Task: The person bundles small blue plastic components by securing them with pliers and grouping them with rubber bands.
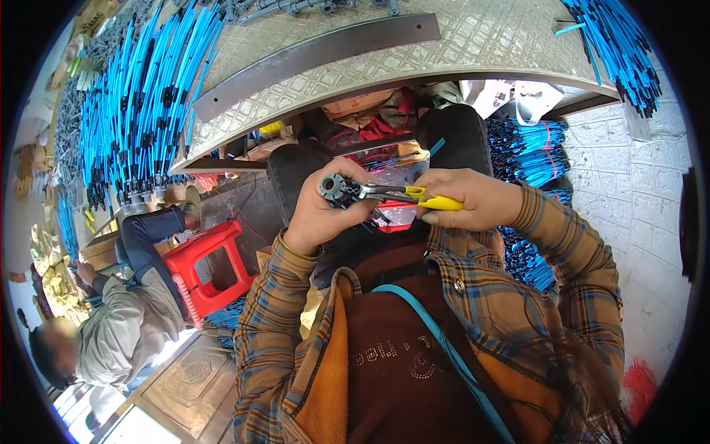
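My left hand (314, 211) is closed around a dark grey plastic fitting (334, 188) with a round, hollow end facing up. Thin dark pieces stick out below it, partly hidden by my fingers. My right hand (479, 196) grips pliers (438, 201) with yellow handles. Their metal jaws reach left to the fitting, between my left thumb and forefinger. Whether the jaws are clamped on a piece is too small to make out. Both hands are held over my lap, in front of the bench edge.
A textured bench (492, 37) carries a curved metal strip (318, 63), blue rods (140, 103) at left and more blue rods (617, 52) at right. Bundled blue rods (536, 152) lie below at right. A red plastic stool (211, 270) and a seated person (126, 325) are at left.
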Demonstrator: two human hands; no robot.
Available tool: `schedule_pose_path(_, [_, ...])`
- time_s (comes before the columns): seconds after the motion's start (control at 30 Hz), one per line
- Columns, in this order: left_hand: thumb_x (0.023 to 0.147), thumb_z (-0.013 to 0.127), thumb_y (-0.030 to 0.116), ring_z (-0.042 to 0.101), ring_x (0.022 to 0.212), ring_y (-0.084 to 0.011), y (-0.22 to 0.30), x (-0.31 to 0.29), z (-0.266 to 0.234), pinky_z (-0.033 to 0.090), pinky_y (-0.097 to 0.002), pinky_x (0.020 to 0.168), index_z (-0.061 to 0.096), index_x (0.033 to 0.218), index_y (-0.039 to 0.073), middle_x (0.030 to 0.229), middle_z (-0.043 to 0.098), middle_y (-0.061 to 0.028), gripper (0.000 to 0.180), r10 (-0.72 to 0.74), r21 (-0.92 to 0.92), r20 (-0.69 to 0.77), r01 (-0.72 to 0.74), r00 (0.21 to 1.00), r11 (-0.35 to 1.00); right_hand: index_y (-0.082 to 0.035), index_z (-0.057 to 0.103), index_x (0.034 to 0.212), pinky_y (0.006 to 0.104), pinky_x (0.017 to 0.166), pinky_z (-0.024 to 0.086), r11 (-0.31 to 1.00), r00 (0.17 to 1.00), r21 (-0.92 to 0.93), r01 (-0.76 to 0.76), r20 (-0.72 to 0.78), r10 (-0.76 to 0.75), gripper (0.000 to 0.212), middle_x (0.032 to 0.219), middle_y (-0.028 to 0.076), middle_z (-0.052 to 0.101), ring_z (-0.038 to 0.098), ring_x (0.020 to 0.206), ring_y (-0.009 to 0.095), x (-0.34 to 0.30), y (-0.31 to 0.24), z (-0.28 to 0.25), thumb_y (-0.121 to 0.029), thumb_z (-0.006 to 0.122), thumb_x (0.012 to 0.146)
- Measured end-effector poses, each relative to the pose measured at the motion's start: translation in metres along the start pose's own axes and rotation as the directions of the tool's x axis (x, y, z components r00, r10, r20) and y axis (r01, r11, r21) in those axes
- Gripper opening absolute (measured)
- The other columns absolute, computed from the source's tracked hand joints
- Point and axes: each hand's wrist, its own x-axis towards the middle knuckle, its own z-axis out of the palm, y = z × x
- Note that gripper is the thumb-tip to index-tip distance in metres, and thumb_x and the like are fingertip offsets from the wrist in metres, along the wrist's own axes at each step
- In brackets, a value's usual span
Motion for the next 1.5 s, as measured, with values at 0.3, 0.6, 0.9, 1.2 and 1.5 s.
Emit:
schedule_pose_path(0.3, [0.066,0.069,0.000,0.051,0.075,-0.0084,0.001,0.003,-0.012,0.041,-0.0229,0.067,0.054,0.083,0.004,0.081,0.054,-0.0011,0.023,-0.027,-0.052,0.156,0.036,0.987,0.998,-0.001,0.056,0.094,0.0336,0.068,0.046,0.997,0.999,-0.056,-0.045,-0.003,0.045,0.034,0.083,0.013,0.058,0.059,0.076,0.027,0.008,0.007,0.005,-0.031,0.062,0.081])
schedule_pose_path(0.6, [0.066,0.076,0.017,0.050,0.076,-0.0099,-0.008,0.003,-0.012,0.040,-0.0240,0.069,0.054,0.082,0.004,0.081,0.054,-0.0018,0.030,-0.002,-0.160,0.106,0.019,0.994,0.987,-0.001,0.056,0.090,0.0298,0.063,0.046,0.943,0.969,0.230,-0.239,0.121,0.216,0.029,0.073,0.008,0.058,0.059,0.068,0.018,0.005,0.004,0.019,-0.029,0.056,0.085])
schedule_pose_path(0.9, [0.060,0.080,0.030,0.053,0.080,-0.0186,-0.004,0.003,-0.019,0.042,-0.0293,0.072,0.054,0.085,0.003,0.083,0.055,-0.0082,0.045,0.004,-0.033,0.074,-0.002,0.997,0.999,-0.002,0.055,0.094,0.0252,0.063,0.046,0.845,0.951,0.445,-0.296,0.218,0.218,0.029,0.076,0.005,0.058,0.056,0.069,0.012,0.005,0.000,0.000,-0.031,0.054,0.086])
schedule_pose_path(1.2, [0.059,0.081,0.022,0.052,0.081,-0.0138,0.006,0.003,-0.003,0.041,-0.0268,0.074,0.058,0.091,0.001,0.087,0.056,-0.0050,0.044,-0.005,0.042,0.262,-0.006,0.965,0.999,0.004,0.040,0.119,0.0313,0.078,0.045,0.581,0.908,0.708,-0.400,0.393,0.146,0.053,0.104,0.009,0.054,0.055,0.088,0.017,-0.015,0.017,0.022,-0.032,0.057,0.083])
schedule_pose_path(1.5, [0.059,0.080,0.022,0.052,0.081,-0.0146,0.007,0.018,0.003,0.040,-0.0263,0.075,0.059,0.089,0.001,0.087,0.056,-0.0053,0.042,-0.020,0.046,0.268,0.008,0.963,0.999,-0.005,0.027,0.134,0.0326,0.079,0.047,0.742,0.957,0.607,-0.285,0.218,0.189,0.061,0.107,0.016,0.055,0.058,0.092,0.022,-0.038,0.043,0.038,-0.023,0.056,0.082])
